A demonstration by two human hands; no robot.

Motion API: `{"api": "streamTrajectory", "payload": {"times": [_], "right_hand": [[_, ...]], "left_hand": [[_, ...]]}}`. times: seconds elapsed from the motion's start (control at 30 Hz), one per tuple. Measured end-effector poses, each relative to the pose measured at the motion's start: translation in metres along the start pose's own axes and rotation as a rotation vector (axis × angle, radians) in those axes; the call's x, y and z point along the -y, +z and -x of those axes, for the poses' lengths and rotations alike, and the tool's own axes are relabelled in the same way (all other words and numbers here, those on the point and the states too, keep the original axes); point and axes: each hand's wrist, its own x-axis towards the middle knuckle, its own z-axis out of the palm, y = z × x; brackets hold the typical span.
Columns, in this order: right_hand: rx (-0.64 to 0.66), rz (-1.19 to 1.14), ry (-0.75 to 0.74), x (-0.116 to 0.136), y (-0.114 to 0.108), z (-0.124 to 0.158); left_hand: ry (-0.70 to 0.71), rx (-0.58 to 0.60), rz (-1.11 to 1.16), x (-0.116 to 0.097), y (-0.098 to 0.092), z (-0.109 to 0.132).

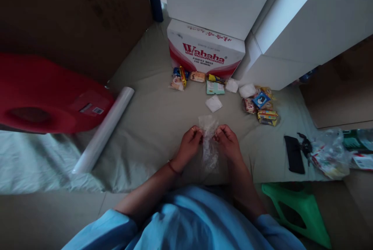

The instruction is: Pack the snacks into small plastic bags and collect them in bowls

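A clear, crinkled plastic bag [209,141] hangs between my two hands, close to the front edge of the cloth-covered surface. My left hand [190,141] pinches its left side, fingers closed. On the opposite side my right hand [229,141] grips the plastic with thumb and fingers pressed together. Just beyond the bag lies a white square packet [213,103]. Farther back are a pale green packet [215,87], a yellow-and-dark snack packet [216,78] and an orange-toned wrapped snack [197,76]. Whether anything is inside the bag I cannot tell.
A Wahaha water carton [205,49] stands behind the snacks. More snack packets [262,104] are heaped at right, near a black phone-like object [294,154] and a crumpled plastic bag [332,154]. At left lie a plastic film roll [103,131] and a red container [67,98]. A green stool [309,215] stands below.
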Motion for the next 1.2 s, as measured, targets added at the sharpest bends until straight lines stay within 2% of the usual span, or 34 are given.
{"api": "streamTrajectory", "payload": {"times": [0.1, 0.3, 0.4, 0.5, 0.63, 0.73, 0.8, 0.9, 1.03, 1.13, 1.2], "right_hand": [[-0.084, -0.135, 0.017, 0.006, -0.009, -0.003], [-0.102, -0.216, 0.134, 0.017, -0.034, -0.007], [-0.131, -0.181, 0.13, 0.015, -0.034, -0.007], [-0.166, -0.164, 0.121, 0.007, -0.022, -0.003], [-0.158, -0.037, 0.11, -0.011, 0.009, 0.012], [-0.109, 0.2, 0.054, -0.021, 0.028, 0.022], [-0.067, 0.303, 0.009, -0.022, 0.032, 0.022], [-0.048, 0.235, 0.007, -0.016, 0.021, 0.015], [0.004, 0.055, 0.123, -0.002, -0.001, 0.003], [-0.046, 0.044, 0.112, 0.004, -0.003, 0.002], [-0.104, 0.089, 0.057, 0.004, 0.002, 0.005]], "left_hand": [[0.048, -0.034, 0.08, -0.002, -0.008, -0.003], [-0.114, 0.08, 0.376, -0.012, -0.017, -0.004], [-0.12, 0.054, 0.383, -0.01, -0.013, -0.004], [-0.079, -0.08, 0.269, -0.006, -0.009, -0.004], [0.1, -0.296, -0.097, -0.003, -0.006, 0.0], [0.207, -0.348, -0.279, -0.004, -0.004, 0.005], [0.216, -0.351, -0.306, -0.005, -0.004, 0.005], [0.139, -0.32, -0.186, -0.006, -0.009, -0.003], [-0.008, -0.292, 0.173, -0.008, -0.02, -0.02], [-0.177, -0.26, 0.365, -0.01, -0.019, -0.024], [-0.3, -0.158, 0.387, -0.012, -0.013, -0.018]]}}
